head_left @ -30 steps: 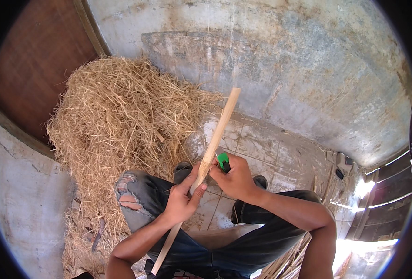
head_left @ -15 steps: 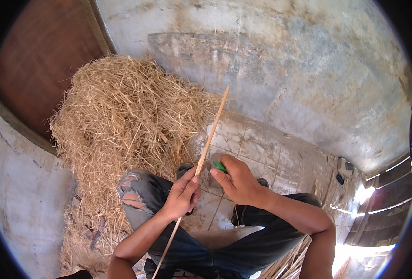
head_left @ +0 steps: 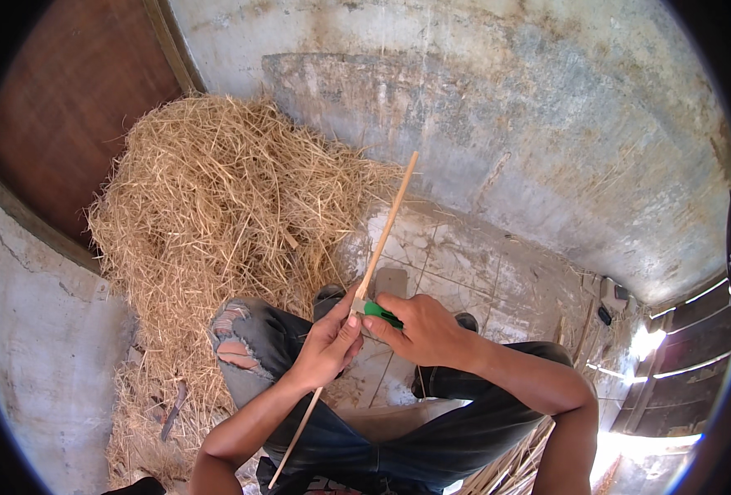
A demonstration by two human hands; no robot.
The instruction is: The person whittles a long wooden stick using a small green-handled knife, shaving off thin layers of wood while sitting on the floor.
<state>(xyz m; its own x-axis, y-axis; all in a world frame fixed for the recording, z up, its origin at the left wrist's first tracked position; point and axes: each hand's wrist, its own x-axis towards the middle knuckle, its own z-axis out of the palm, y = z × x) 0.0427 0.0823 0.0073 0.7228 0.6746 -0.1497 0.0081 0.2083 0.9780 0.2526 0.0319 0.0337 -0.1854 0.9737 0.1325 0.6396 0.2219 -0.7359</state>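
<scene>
Set against weathered wall (head_left: 506, 124) and straw heap (head_left: 217, 198), both beyond fingertips. In head view: clamping thin wooden stick (head_left: 387, 227) between left hand (head_left: 330, 342) fingers, extending above and below them. Gripping green-handled cutter (head_left: 377, 311) in right hand (head_left: 427, 330), fingers curled tight, blade (head_left: 358, 304) apparently on stick beside left thumb (head_left: 348, 332). Probably best: hold thumb clear, press lightly, angle shallow.

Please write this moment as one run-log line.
left hand: grips thin pale wooden strip; right hand: holds green-and-black knife, blade at strip; nearby: dry golden straw heap
</scene>
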